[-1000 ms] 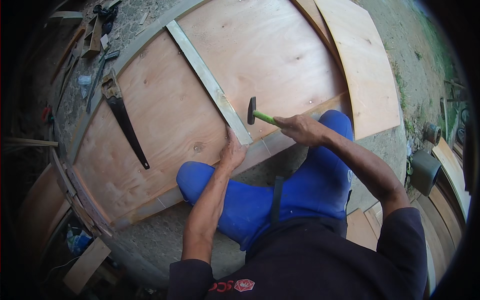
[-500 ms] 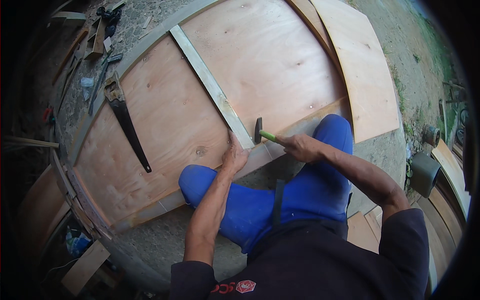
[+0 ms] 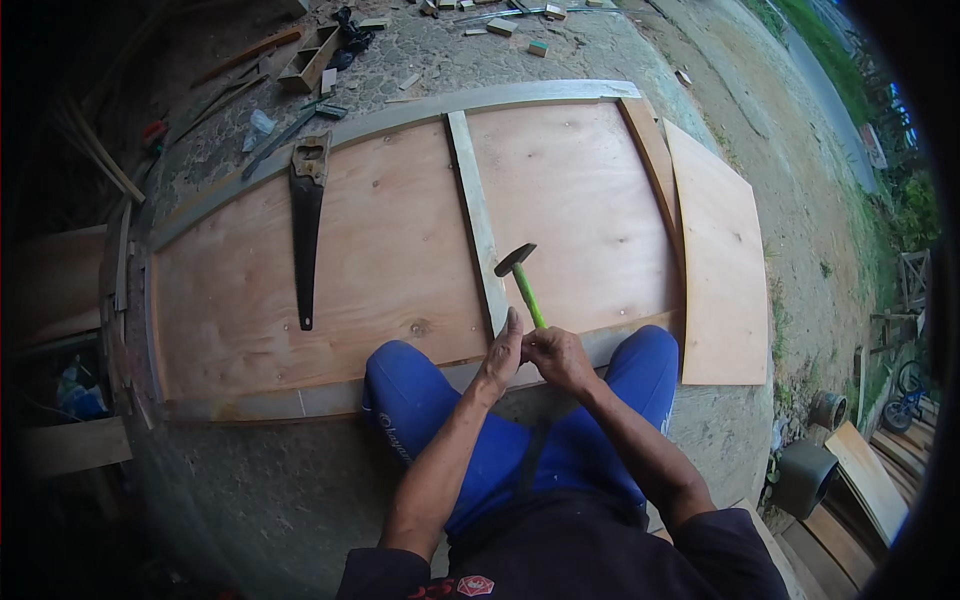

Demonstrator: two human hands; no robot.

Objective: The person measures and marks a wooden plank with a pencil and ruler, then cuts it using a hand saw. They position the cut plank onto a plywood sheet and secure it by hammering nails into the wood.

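My right hand [image 3: 560, 358] is closed round the green handle of a hammer [image 3: 527, 296], whose dark head points up and away over the panel. Close against it, my left hand [image 3: 500, 362] has its thumb raised and its other fingers curled mostly out of sight; what they hold, if anything, is hidden. Both hands are at the near end of a pale wooden batten [image 3: 470, 208] that crosses the framed plywood panel [image 3: 390, 250]. A handsaw [image 3: 306, 235] lies on the panel to the left, its handle toward the far rail.
A loose plywood sheet [image 3: 718, 260] overlaps the panel's right end. Beyond the far rail lie a wooden box [image 3: 310, 60], a black bag [image 3: 348, 40] and several offcuts. A dark bucket [image 3: 803, 478] and boards [image 3: 868, 482] stand at the right. My knees flank the near rail.
My left hand has left its grip on the batten's side and meets my right hand. The hammer has swung upright, its head now over the batten. The view has turned and shifted.
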